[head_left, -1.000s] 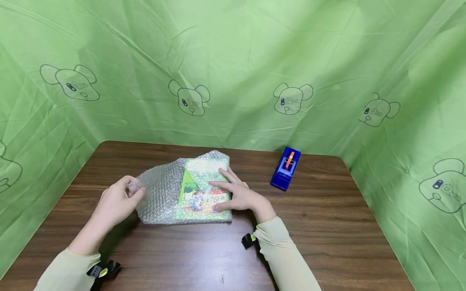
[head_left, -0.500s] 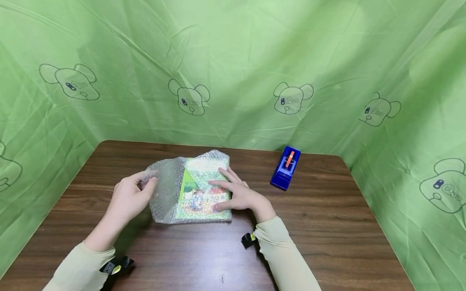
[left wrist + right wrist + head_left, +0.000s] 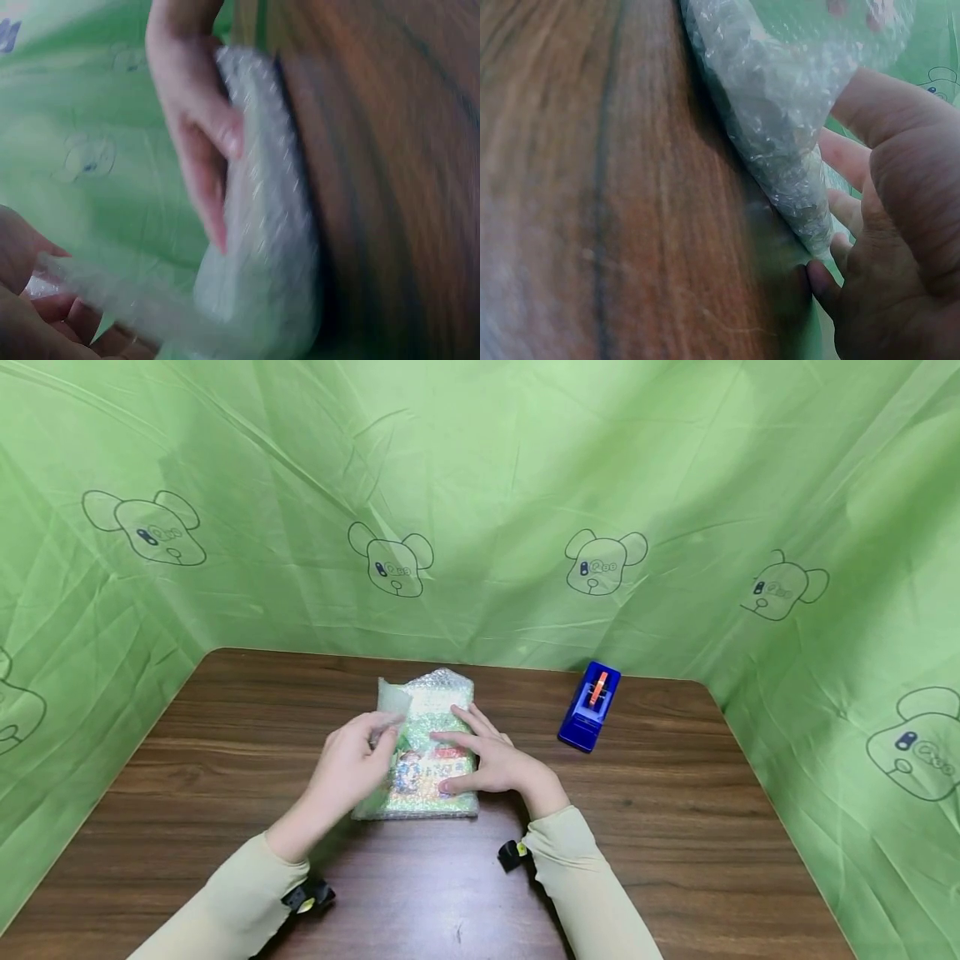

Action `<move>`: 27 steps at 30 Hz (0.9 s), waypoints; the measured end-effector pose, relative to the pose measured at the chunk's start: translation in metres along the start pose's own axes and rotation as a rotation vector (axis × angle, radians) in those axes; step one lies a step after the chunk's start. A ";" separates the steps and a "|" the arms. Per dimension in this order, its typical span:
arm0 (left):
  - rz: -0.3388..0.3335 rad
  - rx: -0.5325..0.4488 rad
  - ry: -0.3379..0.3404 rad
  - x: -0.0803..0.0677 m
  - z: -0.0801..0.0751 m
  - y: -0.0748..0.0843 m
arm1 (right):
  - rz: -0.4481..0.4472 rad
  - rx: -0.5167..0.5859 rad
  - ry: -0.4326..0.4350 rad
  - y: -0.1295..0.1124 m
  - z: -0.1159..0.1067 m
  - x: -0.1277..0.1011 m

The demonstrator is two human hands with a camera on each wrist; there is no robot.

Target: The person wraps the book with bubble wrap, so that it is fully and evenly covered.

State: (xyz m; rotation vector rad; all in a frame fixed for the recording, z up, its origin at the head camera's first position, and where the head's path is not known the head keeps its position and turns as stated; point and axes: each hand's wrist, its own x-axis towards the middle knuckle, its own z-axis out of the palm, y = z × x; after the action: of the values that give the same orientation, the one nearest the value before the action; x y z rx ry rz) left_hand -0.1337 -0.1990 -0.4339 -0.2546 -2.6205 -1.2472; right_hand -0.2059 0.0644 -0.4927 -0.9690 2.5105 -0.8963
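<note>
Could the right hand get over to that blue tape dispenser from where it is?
Probably yes: the right hand lies flat on the bubble-wrapped book, and only bare table lies between it and the tape dispenser.

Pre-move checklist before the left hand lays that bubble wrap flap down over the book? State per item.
1. Right hand flat on the book, fingers straight: ok.
2. Left hand pinches the bubble wrap flap, seen from the head and left wrist views: ok.
3. Flap lifted over the book, not yet lying flat: ok.
4. Right fingers lie where the flap would land: not ok.
5. Tape dispenser stands apart on the table, right of the parcel, on the right hand's side: ok.
6. Flap wide enough to cover the whole cover: cannot tell.
</note>
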 end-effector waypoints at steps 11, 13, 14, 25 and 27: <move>0.054 0.077 -0.045 0.003 0.047 0.002 | -0.002 -0.023 0.011 0.001 0.000 0.000; 0.065 0.092 -0.053 0.004 0.052 0.002 | -0.006 -0.027 0.016 0.002 0.000 0.000; 0.068 0.101 -0.059 0.004 0.054 0.002 | -0.007 -0.026 0.017 0.002 0.000 0.000; 0.229 0.231 -0.111 0.006 0.065 0.002 | -0.007 0.056 0.053 0.002 0.000 0.002; 0.277 0.266 -0.155 0.007 0.065 0.002 | -0.010 0.059 0.055 0.002 -0.001 0.002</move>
State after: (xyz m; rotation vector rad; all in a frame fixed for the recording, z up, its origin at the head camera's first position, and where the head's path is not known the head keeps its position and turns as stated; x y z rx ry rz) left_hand -0.1487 -0.1466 -0.4704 -0.6622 -2.7218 -0.8099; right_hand -0.2087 0.0642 -0.4937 -0.9515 2.5112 -1.0065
